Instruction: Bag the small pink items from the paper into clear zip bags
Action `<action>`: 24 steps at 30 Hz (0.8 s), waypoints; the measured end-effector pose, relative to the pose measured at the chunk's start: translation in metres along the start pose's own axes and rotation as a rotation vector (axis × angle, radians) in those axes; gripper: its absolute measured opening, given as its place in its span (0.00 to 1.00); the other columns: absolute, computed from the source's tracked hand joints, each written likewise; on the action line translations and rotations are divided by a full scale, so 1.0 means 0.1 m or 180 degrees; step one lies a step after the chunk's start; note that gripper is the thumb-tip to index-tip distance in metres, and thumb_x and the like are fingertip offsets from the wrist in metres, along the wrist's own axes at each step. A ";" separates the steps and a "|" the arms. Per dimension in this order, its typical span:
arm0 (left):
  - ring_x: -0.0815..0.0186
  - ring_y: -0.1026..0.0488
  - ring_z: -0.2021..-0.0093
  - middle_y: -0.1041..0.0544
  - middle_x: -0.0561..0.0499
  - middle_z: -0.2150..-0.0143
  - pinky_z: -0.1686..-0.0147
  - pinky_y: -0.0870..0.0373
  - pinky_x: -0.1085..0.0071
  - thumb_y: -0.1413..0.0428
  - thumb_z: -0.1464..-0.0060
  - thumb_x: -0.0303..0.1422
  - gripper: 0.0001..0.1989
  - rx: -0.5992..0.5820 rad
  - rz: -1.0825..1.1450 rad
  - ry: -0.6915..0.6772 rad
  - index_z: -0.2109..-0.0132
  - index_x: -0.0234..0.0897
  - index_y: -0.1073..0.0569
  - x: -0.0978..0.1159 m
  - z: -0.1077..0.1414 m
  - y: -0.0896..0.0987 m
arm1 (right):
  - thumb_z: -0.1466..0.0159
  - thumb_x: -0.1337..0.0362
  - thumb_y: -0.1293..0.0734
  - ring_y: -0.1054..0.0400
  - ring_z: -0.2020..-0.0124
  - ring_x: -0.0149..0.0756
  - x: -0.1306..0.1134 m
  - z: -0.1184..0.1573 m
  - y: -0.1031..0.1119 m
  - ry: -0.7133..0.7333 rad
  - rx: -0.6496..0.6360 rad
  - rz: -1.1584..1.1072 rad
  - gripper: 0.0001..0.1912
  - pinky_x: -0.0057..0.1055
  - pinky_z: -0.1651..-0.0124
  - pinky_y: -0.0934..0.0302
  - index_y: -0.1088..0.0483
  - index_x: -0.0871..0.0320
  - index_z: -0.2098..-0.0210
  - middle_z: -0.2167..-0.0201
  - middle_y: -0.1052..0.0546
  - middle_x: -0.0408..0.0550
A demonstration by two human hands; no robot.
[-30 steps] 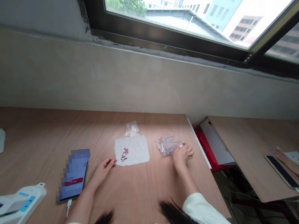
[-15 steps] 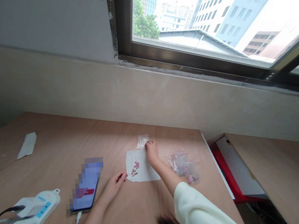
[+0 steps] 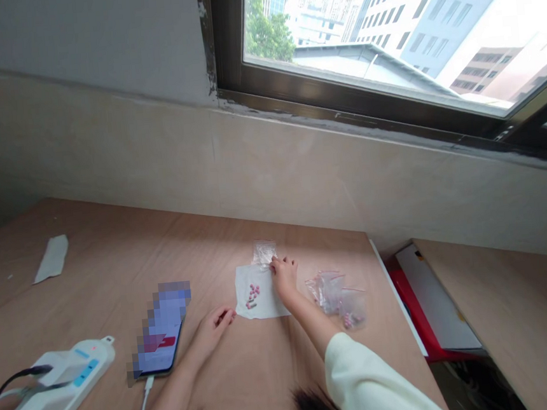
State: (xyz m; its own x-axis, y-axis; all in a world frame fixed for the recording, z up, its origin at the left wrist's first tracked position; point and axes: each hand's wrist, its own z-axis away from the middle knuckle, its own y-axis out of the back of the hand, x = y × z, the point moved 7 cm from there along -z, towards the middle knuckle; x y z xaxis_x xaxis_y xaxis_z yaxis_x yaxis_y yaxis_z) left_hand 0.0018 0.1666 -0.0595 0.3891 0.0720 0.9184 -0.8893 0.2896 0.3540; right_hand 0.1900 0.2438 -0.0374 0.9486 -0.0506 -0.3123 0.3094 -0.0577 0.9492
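A white paper sheet (image 3: 267,298) lies on the wooden table, with several small pink pieces (image 3: 253,290) and a dark one on its left part. My right hand (image 3: 284,274) is over the sheet's upper right, fingers curled together at the lower edge of a clear plastic bag (image 3: 264,252); what the fingertips pinch, if anything, is too small to make out. Beside the sheet's lower left corner rests my left hand (image 3: 220,321), its fingers curled inward and their contents hidden. Right of my right forearm lie several clear zip bags (image 3: 331,292), one with pink pieces inside.
A phone (image 3: 163,336) on a white cable lies left of my left forearm, near a white power strip (image 3: 72,375). A torn paper piece (image 3: 52,258) is at the far left. Beyond the table's right edge are a red item (image 3: 409,308) and another table (image 3: 515,292).
The view has shifted slightly. The lower edge of the white sheet appears a little higher. Both hands keep nearly the same places, my right hand still by the clear bag.
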 end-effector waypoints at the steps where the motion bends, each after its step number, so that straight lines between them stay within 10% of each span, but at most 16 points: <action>1: 0.65 0.33 0.70 0.30 0.51 0.75 0.68 0.38 0.74 0.55 0.51 0.40 0.14 0.0013 0.0000 -0.0010 0.72 0.35 0.32 0.00 0.00 0.00 | 0.44 0.73 0.43 0.42 0.65 0.38 0.02 -0.01 0.01 -0.0082 0.0064 -0.0085 0.12 0.32 0.63 0.58 0.30 0.57 0.74 0.69 0.26 0.48; 11: 0.62 0.31 0.64 0.26 0.47 0.67 0.61 0.36 0.70 0.52 0.55 0.44 0.17 -0.0058 0.0404 0.0456 0.67 0.34 0.30 0.00 -0.01 0.02 | 0.45 0.64 0.44 0.39 0.65 0.37 0.26 0.18 0.72 -0.0913 0.1047 -0.2179 0.11 0.31 0.63 0.48 0.33 0.60 0.70 0.70 0.28 0.52; 15: 0.64 0.32 0.58 0.29 0.44 0.56 0.57 0.38 0.69 0.50 0.56 0.45 0.24 -0.0182 0.1064 0.0371 0.55 0.32 0.34 0.31 -0.03 -0.03 | 0.47 0.59 0.42 0.37 0.70 0.33 0.08 0.56 0.59 -0.0804 0.0132 -0.3621 0.10 0.28 0.68 0.47 0.36 0.59 0.73 0.73 0.27 0.48; 18: 0.65 0.30 0.64 0.26 0.47 0.64 0.61 0.36 0.69 0.49 0.55 0.43 0.20 -0.0576 0.1106 0.0247 0.59 0.32 0.31 0.49 -0.03 -0.16 | 0.50 0.57 0.39 0.38 0.73 0.31 0.03 0.88 0.31 -0.1102 -0.0546 -0.4087 0.11 0.26 0.72 0.48 0.36 0.59 0.75 0.76 0.28 0.47; 24: 0.65 0.31 0.65 0.28 0.47 0.63 0.65 0.34 0.69 0.44 0.60 0.40 0.18 -0.0552 0.1165 0.0357 0.62 0.32 0.32 0.43 -0.01 -0.24 | 0.55 0.56 0.35 0.43 0.78 0.27 0.10 1.08 0.15 -0.1368 -0.0740 -0.4609 0.12 0.24 0.75 0.49 0.37 0.59 0.78 0.79 0.32 0.43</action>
State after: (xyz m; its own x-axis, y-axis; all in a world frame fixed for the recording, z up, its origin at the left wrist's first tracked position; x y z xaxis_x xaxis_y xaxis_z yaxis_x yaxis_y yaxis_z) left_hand 0.0400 0.1637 -0.0289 0.0871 0.3009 0.9497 -0.9237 0.3814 -0.0361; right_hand 0.1973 0.1348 -0.0304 -0.2464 -0.3689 -0.8962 0.9667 -0.1597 -0.2000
